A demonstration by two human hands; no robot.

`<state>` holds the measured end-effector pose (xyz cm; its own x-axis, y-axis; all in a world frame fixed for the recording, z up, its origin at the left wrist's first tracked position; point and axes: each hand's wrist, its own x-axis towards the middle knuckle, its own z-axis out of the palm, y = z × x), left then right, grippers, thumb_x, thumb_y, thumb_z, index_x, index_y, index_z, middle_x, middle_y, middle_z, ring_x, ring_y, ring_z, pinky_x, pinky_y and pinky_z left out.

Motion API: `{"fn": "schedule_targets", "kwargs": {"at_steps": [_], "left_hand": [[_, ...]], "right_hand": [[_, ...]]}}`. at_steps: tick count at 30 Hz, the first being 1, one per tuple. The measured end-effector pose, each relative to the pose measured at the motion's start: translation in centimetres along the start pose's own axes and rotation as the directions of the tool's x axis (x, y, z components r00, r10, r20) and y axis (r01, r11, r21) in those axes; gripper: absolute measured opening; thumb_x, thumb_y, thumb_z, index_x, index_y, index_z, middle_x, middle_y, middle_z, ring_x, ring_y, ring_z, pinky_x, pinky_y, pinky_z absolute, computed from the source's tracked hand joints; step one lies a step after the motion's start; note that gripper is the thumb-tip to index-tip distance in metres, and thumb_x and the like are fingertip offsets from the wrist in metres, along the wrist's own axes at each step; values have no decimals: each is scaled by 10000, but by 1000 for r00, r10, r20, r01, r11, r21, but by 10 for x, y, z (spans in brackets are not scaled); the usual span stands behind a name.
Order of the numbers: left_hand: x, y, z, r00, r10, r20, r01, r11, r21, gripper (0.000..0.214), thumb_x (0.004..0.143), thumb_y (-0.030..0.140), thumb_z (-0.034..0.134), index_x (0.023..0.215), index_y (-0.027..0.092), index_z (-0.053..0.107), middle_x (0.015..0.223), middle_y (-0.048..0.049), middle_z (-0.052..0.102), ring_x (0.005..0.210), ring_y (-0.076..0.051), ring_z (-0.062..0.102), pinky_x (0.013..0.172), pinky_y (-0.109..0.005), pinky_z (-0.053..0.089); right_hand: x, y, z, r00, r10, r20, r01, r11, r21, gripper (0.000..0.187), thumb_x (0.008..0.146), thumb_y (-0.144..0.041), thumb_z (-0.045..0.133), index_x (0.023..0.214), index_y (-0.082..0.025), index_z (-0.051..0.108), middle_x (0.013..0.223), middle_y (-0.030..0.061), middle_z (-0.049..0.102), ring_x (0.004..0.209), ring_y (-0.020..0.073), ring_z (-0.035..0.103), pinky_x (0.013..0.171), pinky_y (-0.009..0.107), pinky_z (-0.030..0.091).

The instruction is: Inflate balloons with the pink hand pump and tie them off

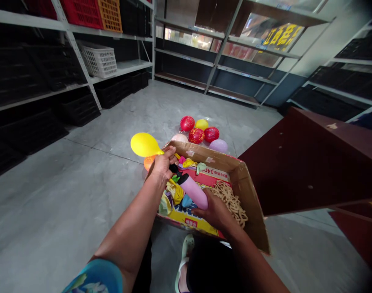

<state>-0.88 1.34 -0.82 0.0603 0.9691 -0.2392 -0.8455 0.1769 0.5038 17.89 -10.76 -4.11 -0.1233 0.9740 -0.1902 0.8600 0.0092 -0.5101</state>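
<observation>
My left hand (163,164) is closed around the neck of a part-blown yellow balloon (144,144), which sits on the black nozzle of a pink hand pump (194,191). My right hand (215,211) grips the lower end of that pump. Both hands are over an open cardboard box (249,195) on my lap. Inside it lie several flat coloured balloons (173,193) and a heap of tan string (230,197).
Several inflated balloons (201,133), red, yellow, white and lilac, lie on the grey floor beyond the box. A dark red table (311,158) stands at my right. Metal shelves with black, white, red and orange crates (98,60) line the left and back walls.
</observation>
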Motion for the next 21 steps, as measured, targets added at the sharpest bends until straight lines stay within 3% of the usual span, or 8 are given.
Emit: {"fn": "schedule_targets", "kwargs": {"at_steps": [6,11,16,21], "left_hand": [[-1,-4,3,999,-14,-41,16,998,67,227,708,118,656,684,175,438,427,120,248,312,-25,247,354,-179,274],[2,14,1,996,35,-81,-30,998,55,179,757,158,616,695,173,448,429,125,207,309,-31,232,367,-187,307],[7,31,-9,982,111,-151,-106,993,44,70,811,224,567,807,165,530,439,123,195,305,-41,233,362,-189,309],[5,26,-8,982,126,-143,-118,991,65,43,817,182,524,780,161,523,431,118,198,305,-43,233,354,-186,290]], "right_hand": [[-2,4,7,1000,-15,-18,15,999,37,371,705,-309,658,1040,-215,531,894,43,666,724,182,590,596,246,356],[-20,36,-1,1000,28,11,-28,1000,-2,270,685,-249,628,941,-222,547,826,6,659,713,179,591,604,245,360],[-26,59,-7,997,23,69,-22,1000,-6,355,664,-211,613,1015,-233,565,867,14,675,756,199,611,630,260,382],[-9,47,-2,999,-31,23,32,997,-63,333,674,-232,615,1003,-213,565,913,45,678,778,202,612,623,250,364]]}}
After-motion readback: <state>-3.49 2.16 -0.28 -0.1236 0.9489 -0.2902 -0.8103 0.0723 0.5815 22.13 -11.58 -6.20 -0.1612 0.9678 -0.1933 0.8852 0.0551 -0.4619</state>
